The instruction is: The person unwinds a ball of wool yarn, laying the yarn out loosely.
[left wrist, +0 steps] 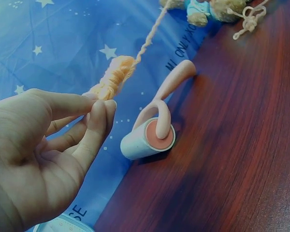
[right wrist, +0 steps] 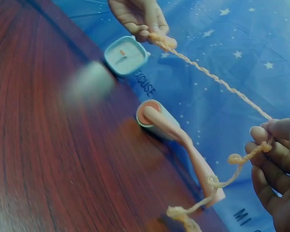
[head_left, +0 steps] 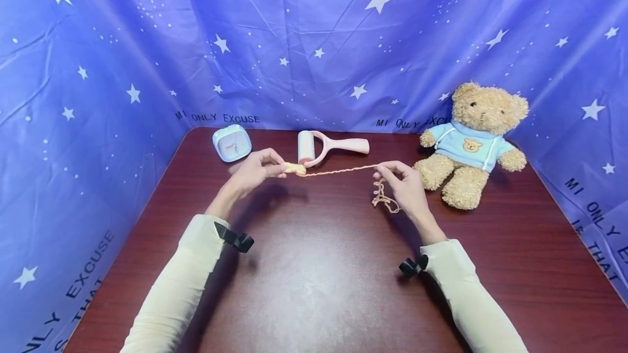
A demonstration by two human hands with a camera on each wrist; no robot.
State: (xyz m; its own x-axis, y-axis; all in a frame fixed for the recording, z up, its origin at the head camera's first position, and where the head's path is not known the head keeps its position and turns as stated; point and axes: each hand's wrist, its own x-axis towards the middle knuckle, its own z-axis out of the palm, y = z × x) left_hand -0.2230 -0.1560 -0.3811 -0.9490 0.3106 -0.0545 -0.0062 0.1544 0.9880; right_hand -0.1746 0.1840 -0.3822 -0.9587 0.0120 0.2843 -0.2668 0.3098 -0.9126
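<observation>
Between thumb and fingertips, my left hand (head_left: 255, 172) pinches one end of a small crocheted yarn piece (left wrist: 115, 76), pale orange-yellow and thickly looped. From its other end a twisted yarn cord (head_left: 343, 170) runs straight and taut to my right hand (head_left: 404, 183), which pinches it with thumb and fingers. Below the right hand hangs the rest of the cord, knotted and curly (right wrist: 215, 181). Both hands are held above the table, and the cord passes just in front of a lint roller (head_left: 306, 147) in the head view.
A light blue alarm clock (head_left: 232, 143) stands at the back left of the dark wooden table (head_left: 294, 266). At the back right sits a teddy bear (head_left: 471, 146) in a blue hoodie. Blue star-printed cloth (head_left: 294, 42) hangs around the table's back and sides.
</observation>
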